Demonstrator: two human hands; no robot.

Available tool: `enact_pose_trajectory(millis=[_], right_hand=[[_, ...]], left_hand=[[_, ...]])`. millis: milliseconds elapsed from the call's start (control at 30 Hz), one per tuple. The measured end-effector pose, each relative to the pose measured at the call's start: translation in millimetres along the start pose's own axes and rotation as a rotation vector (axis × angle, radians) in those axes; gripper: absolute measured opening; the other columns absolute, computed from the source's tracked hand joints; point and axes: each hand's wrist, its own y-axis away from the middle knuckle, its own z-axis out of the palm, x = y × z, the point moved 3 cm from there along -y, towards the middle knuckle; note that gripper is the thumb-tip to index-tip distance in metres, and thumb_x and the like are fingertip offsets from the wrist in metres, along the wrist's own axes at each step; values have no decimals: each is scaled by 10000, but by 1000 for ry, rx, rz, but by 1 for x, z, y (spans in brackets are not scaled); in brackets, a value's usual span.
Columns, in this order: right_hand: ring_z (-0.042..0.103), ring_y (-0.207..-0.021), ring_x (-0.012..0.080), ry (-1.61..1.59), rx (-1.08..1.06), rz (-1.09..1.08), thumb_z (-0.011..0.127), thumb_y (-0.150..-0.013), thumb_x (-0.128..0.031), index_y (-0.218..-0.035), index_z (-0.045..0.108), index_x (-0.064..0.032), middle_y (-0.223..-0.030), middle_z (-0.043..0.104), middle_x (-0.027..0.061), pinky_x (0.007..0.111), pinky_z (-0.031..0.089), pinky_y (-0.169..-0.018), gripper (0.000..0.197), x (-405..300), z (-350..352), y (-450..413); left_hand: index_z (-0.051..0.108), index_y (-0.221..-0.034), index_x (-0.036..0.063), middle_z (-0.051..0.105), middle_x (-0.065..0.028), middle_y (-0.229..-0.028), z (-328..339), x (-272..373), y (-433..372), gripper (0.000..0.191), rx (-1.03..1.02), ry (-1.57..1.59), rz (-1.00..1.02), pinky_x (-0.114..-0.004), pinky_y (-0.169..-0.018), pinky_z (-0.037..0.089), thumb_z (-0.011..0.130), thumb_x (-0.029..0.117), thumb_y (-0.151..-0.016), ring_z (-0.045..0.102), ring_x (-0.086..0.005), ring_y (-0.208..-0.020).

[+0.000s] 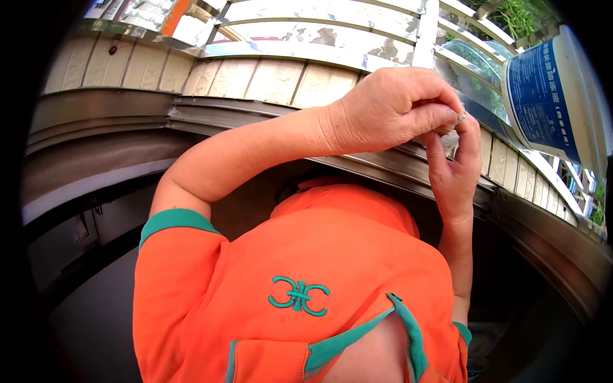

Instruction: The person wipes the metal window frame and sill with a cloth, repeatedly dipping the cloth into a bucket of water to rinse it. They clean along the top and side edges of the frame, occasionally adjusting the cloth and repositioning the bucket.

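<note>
My left hand (pixel 402 107) reaches across from the left, its thumb and fingers pinched on a small, rough, greyish-white piece (pixel 449 128) whose material I cannot tell. From below, my right hand (pixel 455 165) holds the same piece between its thumb and forefinger. The fingertips of both hands meet around it and hide most of it. Both hands are above the brown metal window frame (pixel 364 167), near the tiled outer wall (pixel 275 81). My orange shirt (pixel 297 249) with green trim fills the lower middle of the view.
A white plastic bucket (pixel 589 91) with a blue printed label is close by on the right, beside the metal railing (pixel 316 21). An orange post (pixel 175 16) is at the upper left. Green plants (pixel 515 19) show beyond the railing. Dark space lies below the frame.
</note>
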Motion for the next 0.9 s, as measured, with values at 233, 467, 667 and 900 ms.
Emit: enact_pose_trajectory(millis=[233,467,667,900], right_hand=[[590,-884,105,-373,-175,93,548,-952,-41,-1098,548,-7,-1040,599,66,222,492,-726,151,6,28,-8],[466,-631,23,-276,-313,194,552,-957,-77,-1036,549,-30,-770,533,-13,169,384,-558,92,-30,57,-36],[496,-598,63,-159,-409,165,586,-924,-81,-952,564,-24,-707,544,2,216,417,-558,67,-78,130,-68],[590,-809,343,-135,-655,-180,628,-862,-115,-944,558,-26,-874,591,168,391,475,-710,140,-146,241,-91]], left_hand=[[623,-1061,11,633,-56,-932,-42,-9,54,203,178,-46,-217,-258,-773,494,618,135,-901,594,-117,-876],[634,-1063,-3,664,-57,-944,-159,-12,165,218,806,-224,-426,-255,-767,495,583,150,-916,596,-107,-848],[608,-1107,7,644,-36,-954,-219,1,240,195,1061,-270,-320,-189,-607,415,533,84,-945,577,-63,-788],[625,-1048,-10,643,-53,-881,-240,17,316,151,1193,-454,-274,-221,-684,503,541,56,-942,581,-80,-723]])
